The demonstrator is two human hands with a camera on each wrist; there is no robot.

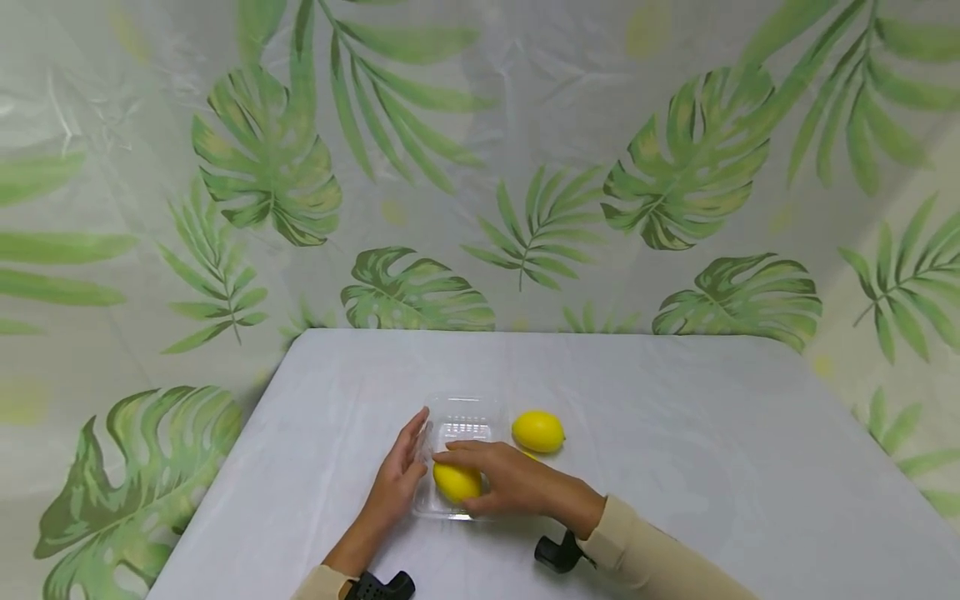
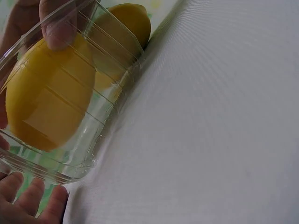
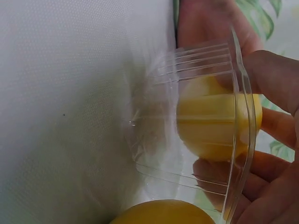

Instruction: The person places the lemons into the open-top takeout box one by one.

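Right hand (image 1: 517,483) curled round a held lemon (image 1: 456,482), thumb on the near side and fingers reaching over the far side, the grip parted only by the fruit's width. Held lemon sits within the walls of a clear plastic container (image 1: 463,429), in its near half; whether it touches the container floor cannot be told. Left hand (image 1: 393,479) lies along the container's left wall, fingers nearly straight and touching the plastic, thumb toward the near end. Container stands upright on the tabletop (image 1: 712,450), its walls ribbed in both wrist views. Second lemon (image 1: 538,432) rests on the tabletop just right of the container, beyond the right hand. Between that lemon and the right hand shows a small yellow patch (image 1: 529,456), mostly hidden. Each wrist carries a black device (image 1: 557,552) beside a beige sleeve (image 1: 645,542). White cloth covers the tabletop; a leaf-printed sheet (image 1: 540,83) hangs behind.
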